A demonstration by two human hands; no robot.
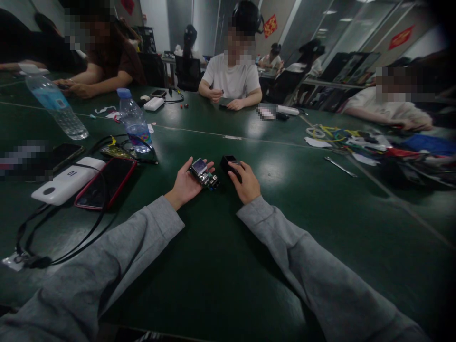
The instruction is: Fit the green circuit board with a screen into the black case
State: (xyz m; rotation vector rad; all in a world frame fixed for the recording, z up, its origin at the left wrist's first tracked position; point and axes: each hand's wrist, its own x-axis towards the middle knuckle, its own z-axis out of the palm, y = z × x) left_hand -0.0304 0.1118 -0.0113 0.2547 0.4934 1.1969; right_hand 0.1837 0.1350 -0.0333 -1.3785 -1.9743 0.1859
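My left hand lies palm up on the dark green table, fingers curled under a small circuit module with a tiny screen that rests across them. My right hand sits just to the right, knuckles up, fingers closed round a small black box-shaped part. The two hands are a few centimetres apart. Both arms wear grey sleeves.
To the left lie a red-cased phone, a white power bank, black cables and two water bottles. A metal tool and coloured parts lie right. Several people sit around the table's far side.
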